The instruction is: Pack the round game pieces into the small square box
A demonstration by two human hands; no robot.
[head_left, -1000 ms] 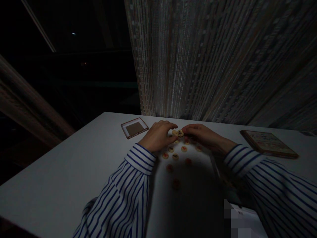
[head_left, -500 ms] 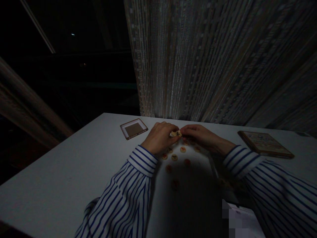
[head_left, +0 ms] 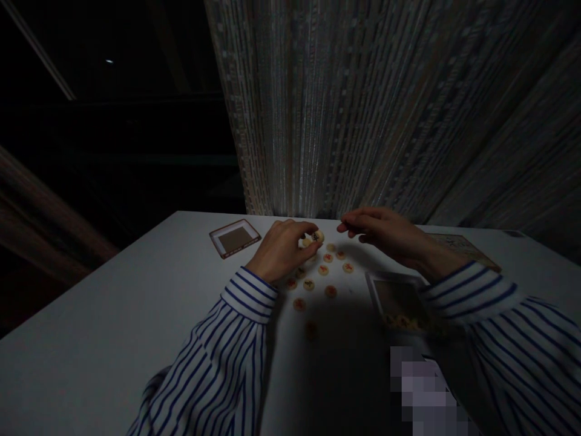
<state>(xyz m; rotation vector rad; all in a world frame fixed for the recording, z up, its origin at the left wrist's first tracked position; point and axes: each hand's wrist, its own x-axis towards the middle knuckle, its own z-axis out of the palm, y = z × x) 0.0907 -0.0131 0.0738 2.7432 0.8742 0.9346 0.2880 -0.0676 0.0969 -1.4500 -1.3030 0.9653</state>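
Between the thumb and forefinger of my left hand point(head_left: 284, 245) is a round, pale xiangqi piece point(head_left: 318, 237) with a dark character, held up on its edge. Another pale piece shows right beside it, under the fingers. Several xiangqi pieces, most marked in red, lie scattered on the white table point(head_left: 181, 290) below and to the right of that hand. One of them, a red-marked piece point(head_left: 347, 267), is at the right of the group. My right hand point(head_left: 390, 233) hovers to the right, its fingers loosely stretched and apart from the pieces, with nothing visible in it.
An open tray point(head_left: 372, 293) with several pieces in it sits below my right wrist. A framed flat lid or tray point(head_left: 215, 245) lies at the back left. A flat box point(head_left: 469, 249) is partly behind my right arm. A string curtain point(head_left: 308, 121) hangs behind the table.
My right hand has moved away from my left hand and up to the right. The left hand keeps the xiangqi piece, now tipped up. More of the scattered pieces and the tray show.
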